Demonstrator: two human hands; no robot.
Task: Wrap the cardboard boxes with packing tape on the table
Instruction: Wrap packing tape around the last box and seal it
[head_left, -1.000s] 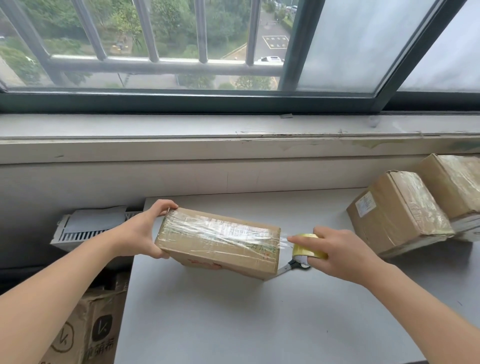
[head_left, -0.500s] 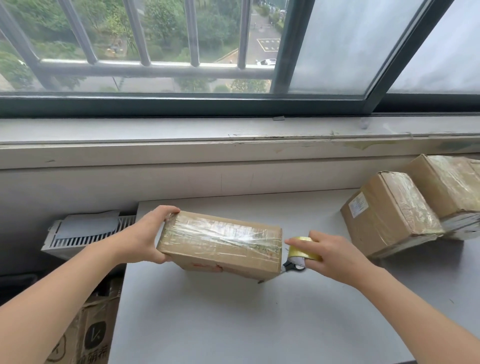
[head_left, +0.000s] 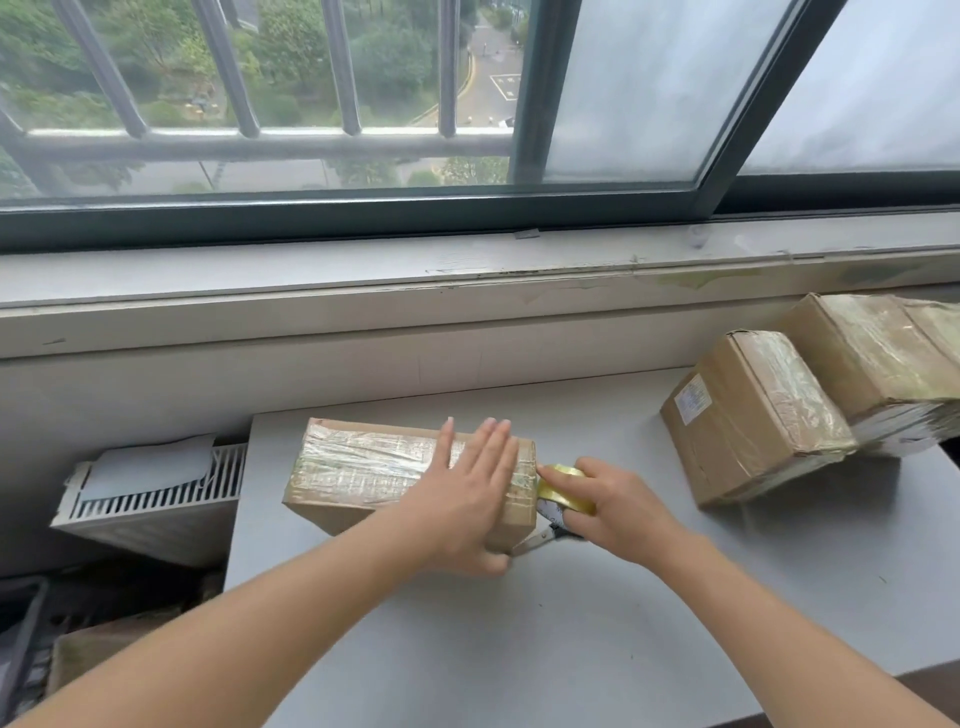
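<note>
A flat cardboard box (head_left: 363, 470) with clear tape across its top lies on the grey table (head_left: 597, 623) near the back left corner. My left hand (head_left: 470, 499) lies flat on the box's right half, fingers straight. My right hand (head_left: 618, 506) grips a yellow tape dispenser (head_left: 563, 488) pressed against the box's right end. A metal blade or handle (head_left: 540, 540) shows under the dispenser.
Two taped cardboard boxes stand at the table's right, one (head_left: 748, 415) with a white label and a larger one (head_left: 883, 364) behind it. A white radiator (head_left: 156, 499) sits left of the table below the window sill. More boxes lie on the floor at left.
My left hand left the box's left end and now presses flat on its top right. The box has come down onto the table. The dispenser moved in against the box's right end.
</note>
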